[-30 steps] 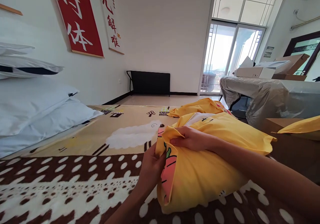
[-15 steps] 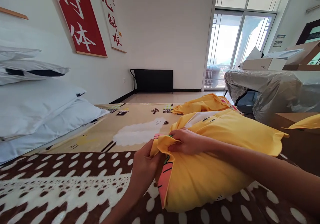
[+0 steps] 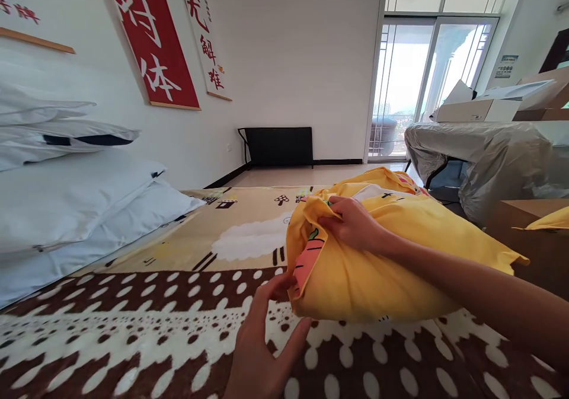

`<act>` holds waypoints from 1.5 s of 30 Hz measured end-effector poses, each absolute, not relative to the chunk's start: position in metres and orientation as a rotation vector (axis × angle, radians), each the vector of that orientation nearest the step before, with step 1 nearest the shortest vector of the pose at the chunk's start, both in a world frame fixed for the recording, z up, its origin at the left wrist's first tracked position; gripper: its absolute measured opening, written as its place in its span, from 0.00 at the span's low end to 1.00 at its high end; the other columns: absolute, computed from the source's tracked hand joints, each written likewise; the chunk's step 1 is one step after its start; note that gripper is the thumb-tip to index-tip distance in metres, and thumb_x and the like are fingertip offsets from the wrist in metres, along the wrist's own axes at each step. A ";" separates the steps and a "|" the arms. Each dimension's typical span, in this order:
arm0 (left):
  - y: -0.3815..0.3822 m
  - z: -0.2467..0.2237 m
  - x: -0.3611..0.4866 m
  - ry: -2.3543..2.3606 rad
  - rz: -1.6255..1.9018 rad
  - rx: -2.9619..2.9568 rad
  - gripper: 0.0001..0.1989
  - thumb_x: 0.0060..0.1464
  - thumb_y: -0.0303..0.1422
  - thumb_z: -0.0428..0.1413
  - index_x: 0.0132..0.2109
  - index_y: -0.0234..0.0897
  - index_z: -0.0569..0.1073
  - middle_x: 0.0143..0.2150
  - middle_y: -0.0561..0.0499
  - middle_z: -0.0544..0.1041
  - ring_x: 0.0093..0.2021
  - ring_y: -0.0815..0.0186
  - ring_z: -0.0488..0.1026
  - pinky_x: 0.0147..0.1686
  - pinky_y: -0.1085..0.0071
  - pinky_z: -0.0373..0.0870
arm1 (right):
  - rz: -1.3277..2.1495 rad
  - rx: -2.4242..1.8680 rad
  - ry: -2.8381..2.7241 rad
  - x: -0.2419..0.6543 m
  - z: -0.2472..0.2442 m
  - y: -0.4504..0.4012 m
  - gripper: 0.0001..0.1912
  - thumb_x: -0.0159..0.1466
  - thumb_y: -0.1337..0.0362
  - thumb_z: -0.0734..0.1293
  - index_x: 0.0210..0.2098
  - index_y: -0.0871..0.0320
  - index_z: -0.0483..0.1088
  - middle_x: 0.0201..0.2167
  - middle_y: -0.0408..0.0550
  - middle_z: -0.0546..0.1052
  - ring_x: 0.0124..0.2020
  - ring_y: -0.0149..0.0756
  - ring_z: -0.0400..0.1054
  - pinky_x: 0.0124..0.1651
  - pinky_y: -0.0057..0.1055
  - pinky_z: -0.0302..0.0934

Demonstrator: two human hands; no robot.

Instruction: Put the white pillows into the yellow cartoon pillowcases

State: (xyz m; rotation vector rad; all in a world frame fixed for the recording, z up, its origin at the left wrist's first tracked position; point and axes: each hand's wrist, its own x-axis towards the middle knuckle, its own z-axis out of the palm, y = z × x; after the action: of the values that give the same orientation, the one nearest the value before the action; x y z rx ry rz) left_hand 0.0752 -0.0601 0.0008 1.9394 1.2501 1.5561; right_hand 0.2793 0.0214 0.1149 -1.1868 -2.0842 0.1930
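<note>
A yellow pillowcase point(image 3: 382, 280) with pink carrot prints inside its mouth bulges over the blanket in front of me; whatever fills it is hidden. My right hand point(image 3: 353, 224) pinches the upper edge of its opening and holds it raised. Lower down, my left hand point(image 3: 271, 334) has its thumb and fingers apart, the fingertips at the near lower corner of the opening. Behind lies more yellow cloth point(image 3: 377, 178) with a pink pattern.
White pillows point(image 3: 84, 197) are stacked on the left. Beneath everything spreads a brown and cream patterned blanket point(image 3: 146, 322). A plastic-covered table point(image 3: 480, 144) carrying boxes point(image 3: 489, 109) stands at right, near a cardboard box point(image 3: 507, 221). A black folded panel point(image 3: 279, 147) leans against the far wall.
My left hand has let go of the upper edge and moved down with its fingers spread. My right hand has lifted the pillowcase's edge up and slightly right.
</note>
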 end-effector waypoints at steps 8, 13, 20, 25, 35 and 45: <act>-0.029 0.034 0.104 0.961 1.415 1.964 0.21 0.52 0.37 0.56 0.54 0.39 0.67 0.51 0.42 0.73 0.48 0.57 0.71 0.48 0.66 0.66 | 0.063 -1.165 -1.920 0.305 0.143 0.013 0.17 0.62 0.61 0.62 0.18 0.59 0.62 0.28 0.45 0.68 0.28 0.31 0.61 0.34 0.30 0.54; -0.014 0.045 0.117 0.880 1.328 1.958 0.20 0.56 0.41 0.52 0.54 0.40 0.68 0.49 0.45 0.74 0.46 0.59 0.69 0.43 0.70 0.66 | 0.018 -1.138 -1.816 0.321 0.153 0.008 0.14 0.61 0.60 0.62 0.21 0.59 0.66 0.30 0.48 0.71 0.32 0.36 0.64 0.37 0.33 0.57; -0.005 0.072 0.115 0.610 1.281 2.098 0.17 0.59 0.41 0.47 0.47 0.37 0.73 0.52 0.44 0.72 0.47 0.59 0.68 0.48 0.67 0.63 | -0.003 -1.097 -1.780 0.324 0.152 0.006 0.16 0.61 0.56 0.61 0.22 0.58 0.66 0.29 0.48 0.71 0.33 0.37 0.65 0.37 0.32 0.57; -0.005 0.079 0.112 0.578 1.471 2.070 0.13 0.59 0.39 0.49 0.41 0.38 0.75 0.42 0.46 0.76 0.41 0.62 0.69 0.44 0.68 0.63 | 0.016 -1.050 -1.774 0.325 0.151 0.007 0.16 0.59 0.56 0.60 0.19 0.58 0.63 0.28 0.46 0.70 0.30 0.34 0.62 0.35 0.31 0.55; -0.018 0.065 0.090 0.808 1.406 1.695 0.17 0.51 0.42 0.55 0.40 0.34 0.77 0.37 0.44 0.75 0.45 0.54 0.70 0.42 0.65 0.68 | 0.446 -1.188 -1.543 0.344 0.144 0.021 0.19 0.49 0.47 0.65 0.19 0.58 0.62 0.19 0.40 0.65 0.22 0.29 0.57 0.25 0.28 0.52; -0.006 0.083 0.033 1.073 0.385 2.585 0.18 0.60 0.41 0.41 0.27 0.38 0.64 0.24 0.54 0.67 0.29 0.66 0.63 0.49 0.61 0.60 | 0.349 -1.260 -1.814 0.310 0.111 0.028 0.15 0.56 0.57 0.63 0.18 0.59 0.61 0.19 0.40 0.65 0.23 0.28 0.56 0.27 0.27 0.50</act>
State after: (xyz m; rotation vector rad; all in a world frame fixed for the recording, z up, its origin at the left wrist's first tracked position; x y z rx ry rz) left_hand 0.0328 -0.0059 0.0833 2.5855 1.0728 0.3853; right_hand 0.3103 0.0275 0.1109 -1.2598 -1.8141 0.3490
